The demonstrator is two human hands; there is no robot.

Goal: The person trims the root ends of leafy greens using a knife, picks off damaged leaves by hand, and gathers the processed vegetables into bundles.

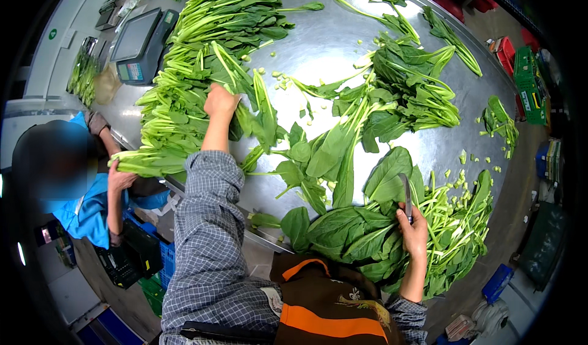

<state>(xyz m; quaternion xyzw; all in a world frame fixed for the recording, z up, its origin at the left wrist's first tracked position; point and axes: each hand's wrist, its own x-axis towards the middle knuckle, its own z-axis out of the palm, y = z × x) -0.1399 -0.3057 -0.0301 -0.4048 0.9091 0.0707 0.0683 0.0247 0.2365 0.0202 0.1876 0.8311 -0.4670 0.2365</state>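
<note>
My left hand (222, 102), on a stretched-out arm, is closed round a few stalks of leafy greens (263, 109) beside the long heap of greens (177, 94) on the left. In my right hand (414, 232) is a small knife (407, 193), its curved blade pointing away from me. That hand is low over big dark leaves (355, 232), with a pile of pale-stemmed greens (453, 235) to its right. Loose greens (337, 155) lie between my hands, and another bunch (410, 88) lies farther off. The fingers of my left hand are partly hidden.
The metal table (306, 39) carries scattered stem ends (283, 78). A grey weighing scale (138, 45) stands at the far left. On the left, a co-worker in blue holds greens (147, 163) at the table's edge. Green crates (530, 85) stand past the right edge.
</note>
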